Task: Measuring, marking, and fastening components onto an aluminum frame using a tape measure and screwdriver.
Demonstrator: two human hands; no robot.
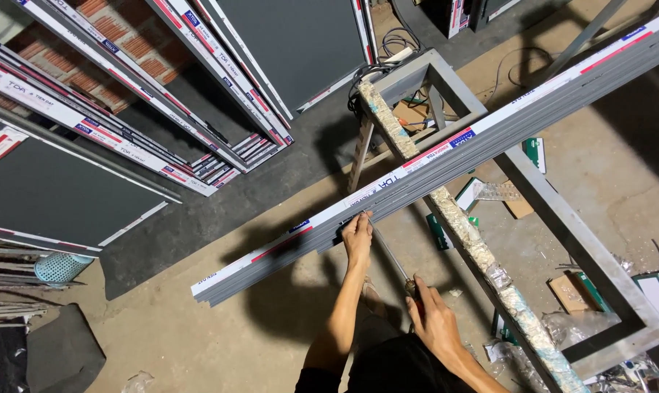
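Grey metal profiles (446, 153), bundled and taped in white, are laid slantwise across a padded rack (482, 255) over the floor. The left hand (357, 236) is closed on the bundle's lower edge. The right hand (435, 316), nearer the body and apart from the left, is wrapped round a screwdriver (391, 255) whose tip is pointed at the bundle.

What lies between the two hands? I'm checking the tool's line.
Head view: a long thin metal shaft runs from the right hand to the left hand at the profile.
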